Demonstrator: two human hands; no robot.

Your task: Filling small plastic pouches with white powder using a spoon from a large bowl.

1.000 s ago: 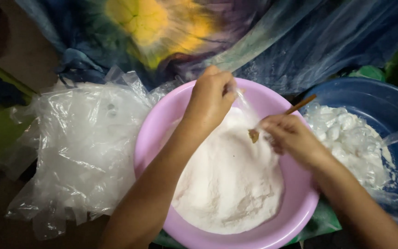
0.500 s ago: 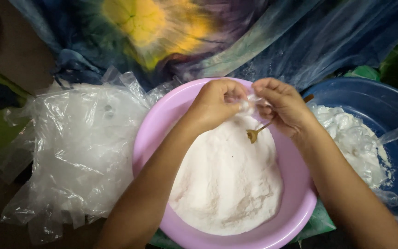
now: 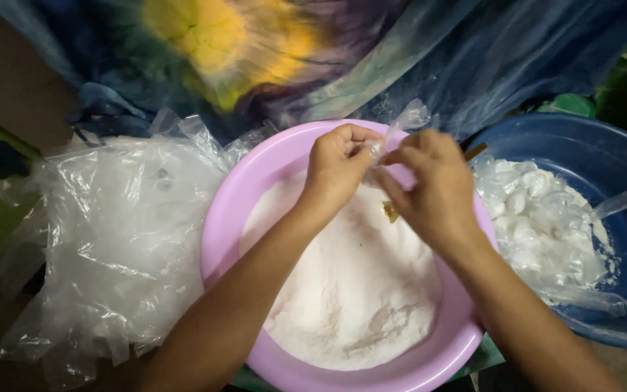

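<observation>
Above the pink basin (image 3: 219,218) of white powder (image 3: 350,290), our left hand (image 3: 339,170) and right hand (image 3: 433,189) pinching one small clear bag (image 3: 400,120), spoon (image 3: 390,211) under the right palm, heap of clear bags (image 3: 110,232) left of the basin, blue tub (image 3: 611,160) of filled packets (image 3: 538,225) right of it, tie-dyed cloth (image 3: 255,51) behind.

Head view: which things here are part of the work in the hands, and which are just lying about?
In use:
- left hand and right hand, both pinching a small clear bag
- spoon under the right hand
- pink basin of white powder

Lying about:
- pile of empty clear bags
- blue basin with filled packets
- tie-dye cloth
</observation>
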